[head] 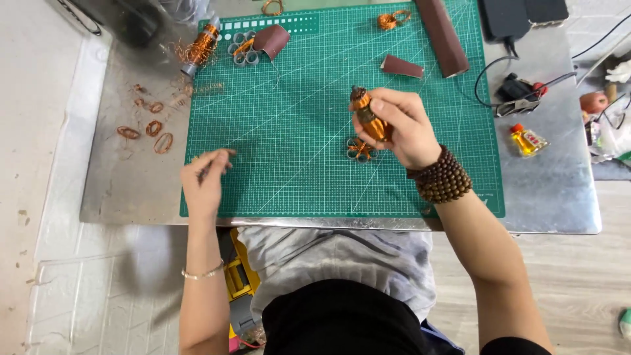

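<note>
The copper-wound rotor (368,117) is held upright above the green cutting mat (296,131), right of the mat's centre, well clear of all its edges. The right hand (401,128) is closed around the rotor's lower body, fingers wrapped, with the shaft end standing out above the thumb. The left hand (205,176) sits near the mat's front left corner, fingertips pinched narrow; whether it grips a strand of wire cannot be told, since nothing is visible between the two hands.

Judgement: the step in hand appears to be stripping or unwinding copper from the rotor, one hand steadying it, the other drawing away. The next move would call for a firm hold on the rotor and a steady pull from the pinching hand.

Just below the rotor a small ring-shaped copper piece (359,150) lies on the mat. A second wound rotor (200,47) rests at the mat's rear left corner, amid loose wire. Copper coils (152,128) are scattered on the metal table (131,190) left of the mat. Strips of brown sandpaper (442,36) lie along the rear edge.
</note>
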